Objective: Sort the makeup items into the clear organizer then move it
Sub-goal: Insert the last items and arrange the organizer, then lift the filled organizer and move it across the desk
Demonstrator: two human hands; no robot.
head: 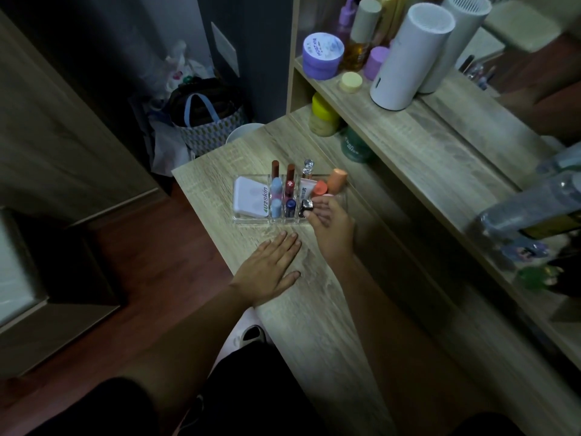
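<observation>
The clear organizer (251, 219) sits on the wooden desk (314, 309) a little above the middle of the frame, its long axis running left to right across the picture, with its open top facing up. Its large left compartment holds a white compact (250, 196) lying flat, printed with green lettering along its right edge. To the right of that come narrow slots: two pale blue capped tubes (276, 196) stand one behind the other, then a dark blue capped stick (290, 207) with a red tube (290, 180) behind it, all upright with their caps toward the upper part of the frame. Further right a white squeeze tube (305, 187) stands on end, and two orange-capped items (330, 184) lean toward the upper right. The right hand (330, 221) reaches over the organizer's right end, fingers loosely curled, with its fingertips on a small dark shiny item (306, 206) at a front slot; whether it truly grips it I cannot tell. The left hand (270, 269) lies flat and spread on the desk, just below the organizer in the frame, holding nothing. On the shelf (408, 127) at the upper right stand a purple jar (322, 55) and a white cylinder (408, 58).
</observation>
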